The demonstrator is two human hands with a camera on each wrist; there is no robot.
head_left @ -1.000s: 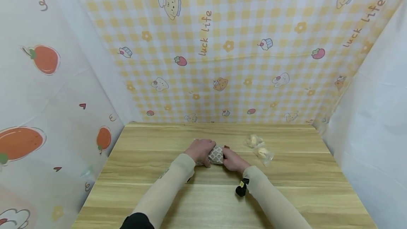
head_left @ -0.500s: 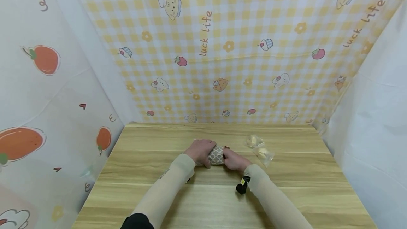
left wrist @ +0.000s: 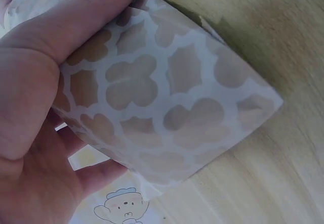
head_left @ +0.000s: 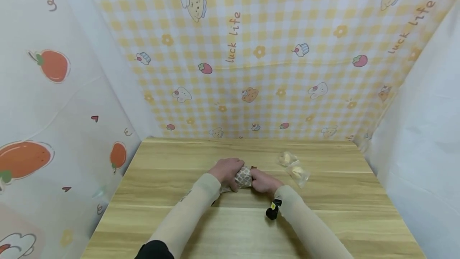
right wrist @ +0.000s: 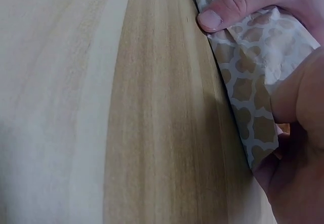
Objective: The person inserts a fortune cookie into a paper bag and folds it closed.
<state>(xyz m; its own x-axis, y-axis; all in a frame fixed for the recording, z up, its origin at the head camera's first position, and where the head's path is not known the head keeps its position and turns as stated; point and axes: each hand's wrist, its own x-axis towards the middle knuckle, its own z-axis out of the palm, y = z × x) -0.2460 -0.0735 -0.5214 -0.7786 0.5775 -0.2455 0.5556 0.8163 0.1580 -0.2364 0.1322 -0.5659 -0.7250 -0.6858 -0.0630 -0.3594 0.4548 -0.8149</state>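
A paper bag [head_left: 243, 177] with a brown-and-white lattice pattern lies on its side on the wooden table. My left hand [head_left: 227, 172] grips it from above; in the left wrist view its thumb [left wrist: 86, 19] lies across the paper. At the bag's right end, my right hand [head_left: 264, 180] is curled at the mouth. A small reddish-brown thing [head_left: 253, 167] shows behind its knuckles, and a sliver of orange-brown appears between thumb and fingers in the right wrist view. Most of that thing is hidden by hand and paper, so its kind cannot be told.
Two small clear packets [head_left: 297, 172] with pale yellow contents lie to the right of the right hand. The wooden table [head_left: 172, 199] meets a checked curtain [head_left: 251, 103] at the back and white curtains at both sides.
The bag has tilted slightly, its left part dropping nearer the person. The right hand has shifted a little to the left with the brown thing. The packets have not moved.
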